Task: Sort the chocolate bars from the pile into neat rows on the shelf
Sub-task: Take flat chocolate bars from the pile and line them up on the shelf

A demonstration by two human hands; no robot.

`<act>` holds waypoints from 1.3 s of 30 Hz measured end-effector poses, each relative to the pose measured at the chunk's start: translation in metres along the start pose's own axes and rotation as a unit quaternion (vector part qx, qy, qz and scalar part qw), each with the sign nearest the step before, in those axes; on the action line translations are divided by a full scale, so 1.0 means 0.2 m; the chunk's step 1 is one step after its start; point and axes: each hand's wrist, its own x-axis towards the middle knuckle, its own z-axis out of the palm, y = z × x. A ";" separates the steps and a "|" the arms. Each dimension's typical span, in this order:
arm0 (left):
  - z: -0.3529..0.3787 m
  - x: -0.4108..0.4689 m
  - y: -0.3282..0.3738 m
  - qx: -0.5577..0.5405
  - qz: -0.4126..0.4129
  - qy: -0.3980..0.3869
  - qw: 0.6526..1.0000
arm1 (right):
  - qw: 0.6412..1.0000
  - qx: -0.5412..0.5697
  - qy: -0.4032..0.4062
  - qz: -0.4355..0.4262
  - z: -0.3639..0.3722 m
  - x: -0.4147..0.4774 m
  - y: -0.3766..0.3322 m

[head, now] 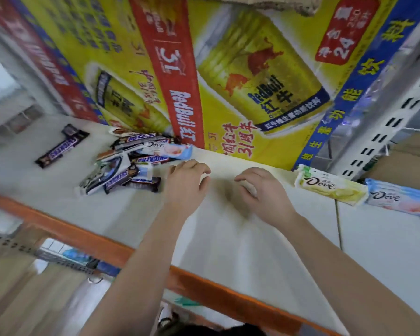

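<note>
Chocolate bars (131, 161) heaped left, one Snickers (61, 147) apart, two Dove bars (330, 187) right; both hands (187, 183) empty, fingers curled.

Two hands (187, 183), two set-out Dove bars (330, 187).

White shelf (252, 251), chocolate bars (129, 161)

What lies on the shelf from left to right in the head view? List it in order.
Lone Snickers bar → pile of bars → left hand → right hand → yellow Dove bar → blue Dove bar.
</note>
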 end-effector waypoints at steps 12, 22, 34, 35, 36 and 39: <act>-0.41 -0.07 -0.79 -0.001 -0.084 0.099 0.992 | 0.993 -0.091 -0.072 -0.024 0.60 0.71 -0.48; -0.40 0.22 -1.02 0.012 0.008 0.002 1.000 | 0.982 -0.104 -0.097 0.124 0.64 0.75 -0.52; -0.30 0.39 -0.86 0.038 0.094 -0.085 0.991 | 0.963 -0.039 -0.025 0.266 0.37 0.37 -0.47; -0.30 0.37 -0.81 0.030 0.110 -0.078 0.990 | 0.961 -0.031 -0.014 0.276 0.34 0.32 -0.46; -0.30 0.35 -0.75 0.009 0.125 -0.075 0.989 | 0.958 -0.021 -0.002 0.285 0.31 0.28 -0.46; -0.29 0.27 -0.57 -0.095 0.146 -0.087 0.981 | 0.954 -0.016 0.016 0.297 0.19 0.12 -0.43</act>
